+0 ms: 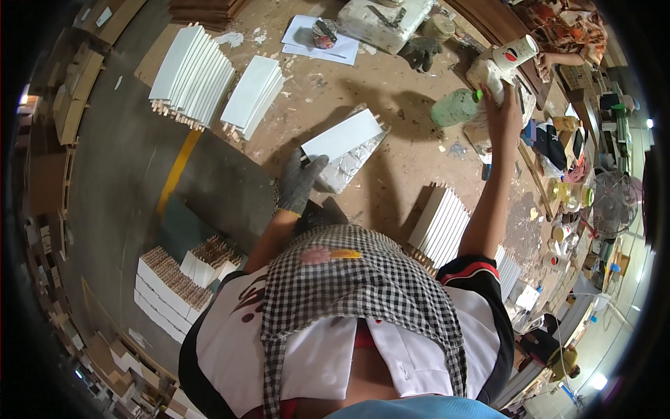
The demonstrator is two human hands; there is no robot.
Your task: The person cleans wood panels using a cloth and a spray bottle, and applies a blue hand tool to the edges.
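In a dark grey glove, my left hand (300,183) closes on the near end of a white board (343,135) with small wooden dowels at its far end. The board lies across a block wrapped in clear, shiny film (352,166). Out to the right, my bare right hand (502,115) reaches with fingers spread. Its thumb side is close to the green cap of a pale green bottle (453,108), and its fingertips lie near a whitish lumpy block (486,75). I cannot tell whether they touch. A white paper cup (515,52) stands just beyond.
White doweled boards stand in two stacks (192,77) (252,96) at the table's far left, another row (441,222) near my right arm. More boards (171,286) are piled lower left. Papers (321,40), a dark glove (421,53) and another person's arm (562,59) are at the far side.
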